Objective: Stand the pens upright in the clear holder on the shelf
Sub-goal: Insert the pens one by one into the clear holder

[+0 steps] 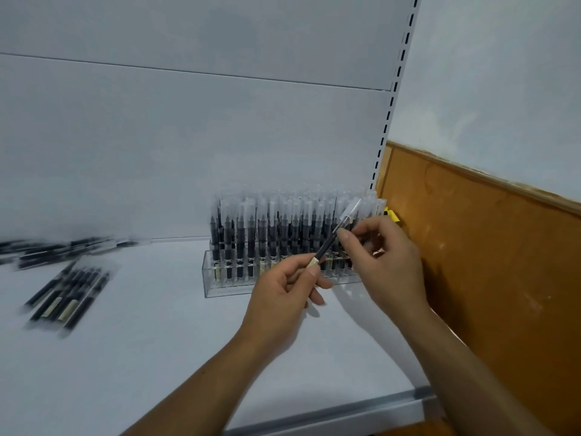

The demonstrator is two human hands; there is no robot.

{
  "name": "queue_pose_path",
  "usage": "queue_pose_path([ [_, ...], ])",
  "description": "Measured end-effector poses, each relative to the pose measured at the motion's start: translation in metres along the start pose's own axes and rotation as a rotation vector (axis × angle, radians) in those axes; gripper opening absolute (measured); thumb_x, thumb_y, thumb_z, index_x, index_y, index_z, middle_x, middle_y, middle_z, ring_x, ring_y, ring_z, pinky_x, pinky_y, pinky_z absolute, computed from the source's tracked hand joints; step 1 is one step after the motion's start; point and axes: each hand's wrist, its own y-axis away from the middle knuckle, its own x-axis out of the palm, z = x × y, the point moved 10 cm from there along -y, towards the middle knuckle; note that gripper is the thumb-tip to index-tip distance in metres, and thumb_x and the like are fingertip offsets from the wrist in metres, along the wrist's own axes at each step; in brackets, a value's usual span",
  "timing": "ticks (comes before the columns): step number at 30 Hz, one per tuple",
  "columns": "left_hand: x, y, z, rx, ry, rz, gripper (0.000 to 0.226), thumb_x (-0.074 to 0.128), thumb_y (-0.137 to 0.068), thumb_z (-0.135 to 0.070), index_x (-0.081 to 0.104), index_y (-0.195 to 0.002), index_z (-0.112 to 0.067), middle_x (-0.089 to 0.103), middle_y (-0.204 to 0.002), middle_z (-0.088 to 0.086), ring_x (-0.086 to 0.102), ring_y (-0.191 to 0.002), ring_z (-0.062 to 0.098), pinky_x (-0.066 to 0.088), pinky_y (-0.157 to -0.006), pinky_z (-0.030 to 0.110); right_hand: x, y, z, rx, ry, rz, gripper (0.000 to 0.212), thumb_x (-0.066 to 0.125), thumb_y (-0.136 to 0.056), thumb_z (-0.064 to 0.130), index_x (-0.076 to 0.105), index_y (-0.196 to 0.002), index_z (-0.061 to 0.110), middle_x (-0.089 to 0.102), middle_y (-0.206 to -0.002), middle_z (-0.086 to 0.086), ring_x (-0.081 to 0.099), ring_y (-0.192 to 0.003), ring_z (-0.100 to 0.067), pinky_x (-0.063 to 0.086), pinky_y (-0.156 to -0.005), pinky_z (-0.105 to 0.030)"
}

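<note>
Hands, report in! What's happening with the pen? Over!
Left hand, right hand both pinch one pen, tilted in front of clear holder. Holder packed with upright pens. Loose pens lie left.

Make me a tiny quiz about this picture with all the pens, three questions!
1. True or false: the pen in the air already stands in the clear holder.
2. Where do the loose pens lie? A: on the shelf, left of the holder. B: in a drawer. C: on the floor.
3. Fill in: the ___ hand pinches the pen nearer its clear cap.
Key: 1 false. 2 A. 3 right: the right hand pinches there, while the left hand holds the lower end.
</note>
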Motion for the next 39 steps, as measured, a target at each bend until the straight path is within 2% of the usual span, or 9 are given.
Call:
queue_pose_path([
  [3, 0.001, 0.002, -0.003, 0.001, 0.007, 0.015, 0.021, 0.053, -0.095, -0.005, 0.066, -0.11, -0.012, 0.072, -0.075, 0.002, 0.061, -0.061, 0.011, 0.045, -0.052, 0.016, 0.02, 0.003, -0.008, 0.168, -0.204, 0.139, 0.013, 0.069, -0.088, 0.031, 0.067, -0.083, 0.019, 0.058, -0.07, -0.007, 0.05, -0.063, -0.014, 0.045, -0.056, -0.033],
  [5, 0.0, 0.003, -0.003, 0.008, -0.023, 0.016, 0.021, 0.055, -0.096, -0.01, 0.067, -0.11, -0.02, 0.073, -0.081, 0.001, 0.064, -0.068, 0.011, 0.048, -0.058, 0.018, 0.025, 0.004, -0.007, 0.219, -0.324, 0.158, 0.012, 0.069, -0.089, 0.025, 0.068, -0.083, 0.015, 0.055, -0.064, -0.005, 0.048, -0.061, -0.014, 0.041, -0.053, -0.029],
  [8, -0.016, 0.0, -0.018, 0.123, -0.29, -0.062, 0.026, 0.064, -0.088, -0.039, 0.064, -0.114, -0.035, 0.071, -0.095, -0.013, 0.066, -0.087, 0.004, 0.053, -0.075, 0.021, 0.027, 0.001, -0.004, 0.242, -0.41, 0.155, 0.01, 0.069, -0.089, 0.019, 0.068, -0.085, 0.01, 0.057, -0.06, 0.007, 0.05, -0.058, -0.007, 0.041, -0.052, -0.02],
  [10, -0.039, 0.0, -0.039, 0.227, -0.365, -0.16, 0.036, 0.064, -0.081, -0.047, 0.063, -0.115, -0.033, 0.068, -0.098, -0.017, 0.064, -0.091, 0.001, 0.052, -0.079, 0.021, 0.027, -0.002, 0.0, 0.221, -0.41, 0.135, 0.009, 0.069, -0.089, 0.018, 0.068, -0.086, 0.01, 0.057, -0.061, 0.007, 0.05, -0.058, -0.007, 0.043, -0.053, -0.02],
  [14, -0.104, 0.006, -0.071, 0.401, -0.491, -0.343, 0.031, 0.064, -0.083, -0.042, 0.061, -0.106, -0.023, 0.065, -0.099, -0.011, 0.061, -0.094, 0.005, 0.047, -0.079, 0.016, 0.031, -0.005, 0.005, 0.171, -0.355, 0.125, 0.005, 0.069, -0.089, 0.019, 0.068, -0.086, 0.016, 0.06, -0.068, -0.002, 0.05, -0.062, -0.009, 0.045, -0.059, -0.029],
  [20, -0.152, 0.003, -0.003, -0.102, -0.556, -0.255, 0.058, 0.071, -0.077, -0.051, 0.051, -0.128, -0.035, 0.053, -0.125, -0.017, 0.052, -0.113, 0.005, 0.039, -0.088, 0.022, 0.072, -0.003, 0.027, 0.117, -0.349, 0.184, 0.004, 0.069, -0.089, 0.021, 0.068, -0.086, 0.017, 0.058, -0.069, -0.008, 0.05, -0.063, -0.013, 0.043, -0.058, -0.029],
  [25, -0.152, -0.001, 0.007, -0.161, -0.529, -0.222, 0.064, 0.076, -0.075, -0.044, 0.051, -0.132, -0.03, 0.056, -0.123, -0.018, 0.054, -0.111, 0.002, 0.043, -0.084, 0.016, 0.104, -0.007, 0.047, 0.075, -0.331, 0.213, 0.005, 0.07, -0.089, 0.024, 0.069, -0.086, 0.02, 0.061, -0.066, 0.002, 0.053, -0.062, -0.009, 0.047, -0.06, -0.028],
  [30, -0.147, 0.003, 0.005, -0.197, -0.283, -0.238, 0.051, 0.076, -0.079, -0.008, 0.055, -0.126, -0.01, 0.059, -0.116, 0.005, 0.058, -0.087, 0.005, 0.045, -0.056, 0.003, 0.128, -0.011, 0.06, 0.043, -0.286, 0.257, 0.005, 0.071, -0.088, 0.027, 0.068, -0.084, 0.024, 0.058, -0.061, 0.017, 0.05, -0.057, 0.0, 0.043, -0.058, -0.017],
  [39, -0.148, 0.003, 0.003, -0.193, -0.24, -0.231, 0.048, 0.073, -0.081, -0.003, 0.056, -0.126, -0.005, 0.062, -0.108, 0.005, 0.06, -0.066, -0.016, 0.044, -0.054, 0.002, 0.141, -0.011, 0.077, -0.042, -0.102, 0.335, 0.01, 0.07, -0.087, 0.035, 0.064, -0.08, 0.032, 0.061, -0.068, 0.018, 0.051, -0.058, 0.002, 0.04, -0.06, -0.014],
])
